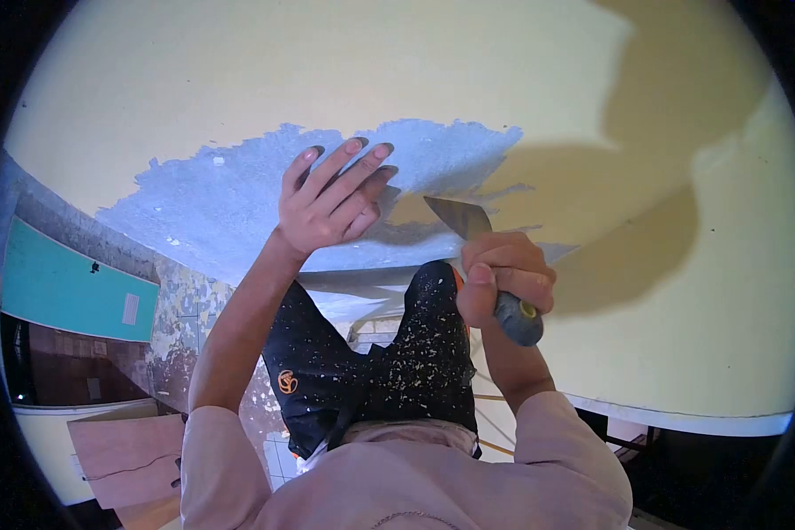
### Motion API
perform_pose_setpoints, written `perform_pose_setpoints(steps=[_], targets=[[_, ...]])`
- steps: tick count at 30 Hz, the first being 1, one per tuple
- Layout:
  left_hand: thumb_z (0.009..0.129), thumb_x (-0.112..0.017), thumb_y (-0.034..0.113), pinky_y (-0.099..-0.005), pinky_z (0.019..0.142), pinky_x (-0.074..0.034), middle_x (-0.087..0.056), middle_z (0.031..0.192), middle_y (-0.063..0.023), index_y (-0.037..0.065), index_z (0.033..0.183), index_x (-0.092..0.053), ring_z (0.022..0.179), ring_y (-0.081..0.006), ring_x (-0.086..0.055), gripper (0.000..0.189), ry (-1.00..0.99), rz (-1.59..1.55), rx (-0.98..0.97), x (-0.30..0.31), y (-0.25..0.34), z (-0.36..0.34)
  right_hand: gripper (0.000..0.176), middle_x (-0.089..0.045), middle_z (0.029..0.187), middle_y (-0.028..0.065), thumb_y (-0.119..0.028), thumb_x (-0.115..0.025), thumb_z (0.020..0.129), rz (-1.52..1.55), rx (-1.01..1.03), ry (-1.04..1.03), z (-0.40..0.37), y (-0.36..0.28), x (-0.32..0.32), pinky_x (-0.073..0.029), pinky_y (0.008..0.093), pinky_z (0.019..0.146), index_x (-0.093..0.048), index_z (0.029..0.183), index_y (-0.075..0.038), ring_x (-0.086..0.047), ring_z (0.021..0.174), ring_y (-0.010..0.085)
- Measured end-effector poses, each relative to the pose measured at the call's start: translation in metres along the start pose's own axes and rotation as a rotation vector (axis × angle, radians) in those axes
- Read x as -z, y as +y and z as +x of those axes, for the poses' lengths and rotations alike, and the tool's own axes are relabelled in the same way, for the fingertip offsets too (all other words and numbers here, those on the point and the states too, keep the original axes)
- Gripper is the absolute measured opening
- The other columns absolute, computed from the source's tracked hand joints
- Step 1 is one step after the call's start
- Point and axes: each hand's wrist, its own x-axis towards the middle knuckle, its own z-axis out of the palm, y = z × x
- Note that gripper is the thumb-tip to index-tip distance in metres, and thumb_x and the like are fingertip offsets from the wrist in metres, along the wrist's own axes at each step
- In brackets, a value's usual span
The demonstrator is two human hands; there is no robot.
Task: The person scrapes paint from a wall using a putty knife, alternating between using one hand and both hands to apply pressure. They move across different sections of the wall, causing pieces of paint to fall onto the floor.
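Observation:
In the head view a wall fills the upper part, yellow paint (283, 71) around a bare grey-blue patch (230, 190) with ragged edges. My left hand (327, 203) is over this patch, its fingers stretched out and holding nothing; the fingertips are right by the wall surface. A scraper (459, 216) with a flat metal blade is gripped in my right hand (508, 274). Its blade points up and left, close to a leftover strip of yellow paint. The rounded dark end of its handle pokes out below my fist.
Pale paint flakes speckle my dark trousers (397, 371) and the floor (181, 331). At the left are a turquoise panel (71, 274) and a pinkish board (137, 459). Shadows darken the wall at the right.

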Motion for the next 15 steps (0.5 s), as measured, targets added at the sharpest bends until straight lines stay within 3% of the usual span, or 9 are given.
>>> perform_pose_setpoints(steps=[4, 7, 8, 9, 12, 13, 15], targets=[[0.078, -0.052, 0.021, -0.0388, 0.107, -0.024, -0.060, 0.120, 0.0029, 0.023, 0.098, -0.069, 0.118, -0.0169, -0.049, 0.026, -0.011, -0.003, 0.011, -0.001, -0.002, 0.001, 0.016, -0.061, 0.068, 0.0059, -0.002, -0.061, 0.078, -0.005, 0.082, 0.132, 0.002, 0.003, 0.023, -0.049, 0.0355, 0.059, -0.049, 0.081, -0.011, -0.061, 0.062, 0.0216], [0.078, -0.051, 0.022, -0.0386, 0.107, -0.024, -0.060, 0.120, 0.0031, 0.023, 0.097, -0.069, 0.118, -0.0167, -0.049, 0.026, 0.010, -0.009, 0.010, -0.001, 0.000, -0.002, 0.019, -0.048, 0.059, 0.0047, -0.006, -0.053, 0.080, -0.340, 0.189, 0.089, 0.004, 0.001, 0.009, -0.041, 0.0281, 0.047, -0.041, 0.065, -0.010, -0.049, 0.052, 0.0152], [0.079, -0.051, 0.022, -0.0385, 0.107, -0.024, -0.060, 0.120, 0.0032, 0.023, 0.097, -0.069, 0.117, -0.0165, -0.049, 0.026, -0.001, -0.013, 0.007, 0.000, 0.000, -0.001, 0.026, -0.044, 0.053, 0.0030, -0.009, -0.047, 0.082, -0.146, -0.078, -0.030, -0.001, -0.012, 0.002, -0.042, 0.0290, 0.052, -0.039, 0.058, -0.012, -0.051, 0.055, 0.0155], [0.079, -0.051, 0.022, -0.0383, 0.107, -0.024, -0.060, 0.120, 0.0033, 0.023, 0.097, -0.069, 0.117, -0.0164, -0.050, 0.026, -0.009, -0.010, 0.006, 0.000, -0.001, -0.001, 0.026, -0.044, 0.053, 0.0030, -0.009, -0.047, 0.082, -0.145, -0.071, -0.031, 0.000, -0.021, 0.009, -0.042, 0.0290, 0.052, -0.039, 0.058, -0.012, -0.051, 0.055, 0.0155], [0.080, -0.050, 0.022, -0.0382, 0.107, -0.024, -0.060, 0.120, 0.0033, 0.022, 0.097, -0.069, 0.117, -0.0163, -0.049, 0.026, -0.006, -0.011, 0.020, 0.000, 0.000, -0.001, 0.024, -0.041, 0.050, 0.0012, -0.013, -0.042, 0.079, -0.541, -0.087, -0.122, 0.008, -0.039, 0.041, -0.038, 0.0279, 0.051, -0.037, 0.056, -0.013, -0.042, 0.049, 0.0144], [0.080, -0.050, 0.022, -0.0382, 0.107, -0.024, -0.060, 0.120, 0.0033, 0.022, 0.097, -0.069, 0.117, -0.0163, -0.049, 0.026, -0.009, -0.010, 0.024, 0.000, 0.000, -0.002, 0.024, -0.041, 0.050, 0.0012, -0.013, -0.042, 0.079, -0.539, -0.089, -0.127, 0.007, -0.038, 0.038, -0.038, 0.0279, 0.051, -0.037, 0.056, -0.013, -0.042, 0.049, 0.0144], [0.080, -0.050, 0.022, -0.0383, 0.107, -0.024, -0.059, 0.120, 0.0032, 0.022, 0.097, -0.069, 0.117, -0.0162, -0.049, 0.026, 0.002, -0.007, 0.006, -0.001, 0.000, -0.002, 0.019, -0.047, 0.055, 0.0037, -0.014, -0.050, 0.077, -0.446, -0.302, -0.142, 0.000, -0.036, 0.021, -0.040, 0.0313, 0.061, -0.042, 0.060, -0.012, -0.047, 0.057, 0.0171]])
